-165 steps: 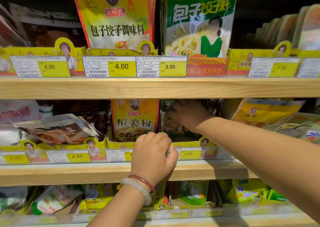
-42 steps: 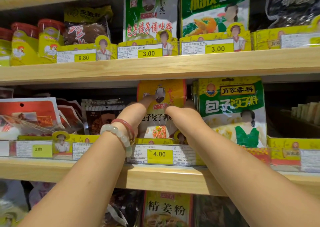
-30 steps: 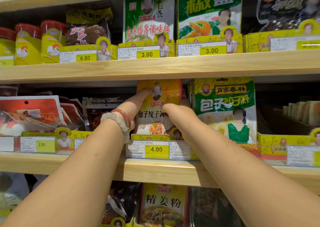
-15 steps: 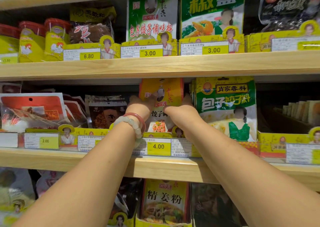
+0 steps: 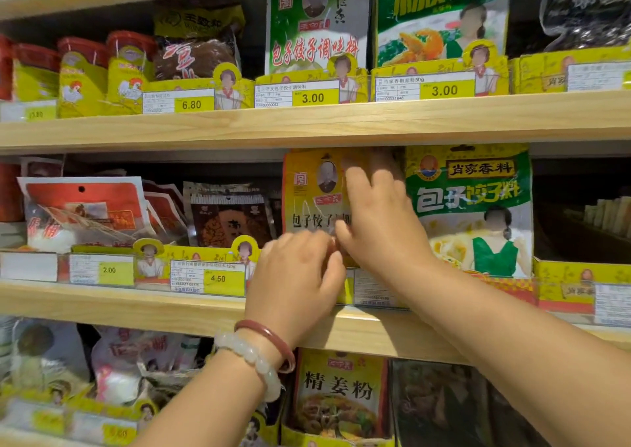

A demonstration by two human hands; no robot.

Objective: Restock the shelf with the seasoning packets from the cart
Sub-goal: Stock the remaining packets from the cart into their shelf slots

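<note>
On the upper shelf, "包子饺子调味料" is printed in red on a green-and-white packet point(image 5: 317, 26), and "椒盐" in yellow on a green packet point(image 5: 442, 16). Yellow price tags below read "6.80" point(image 5: 191, 104), "3.00" point(image 5: 312, 98) and "3.00" point(image 5: 444, 90), the last headed "肖家香椒盐粉50g". On the middle shelf, "肖家香料" and "包子饺子料" are shown on a green-and-yellow packet point(image 5: 474, 207); "包子饺子" is partly legible on the yellow packet point(image 5: 312, 194). Tags there read "2.00" point(image 5: 109, 270) and "4.50" point(image 5: 218, 278). Below, "精姜粉" is printed on a yellow packet point(image 5: 338, 392).
</note>
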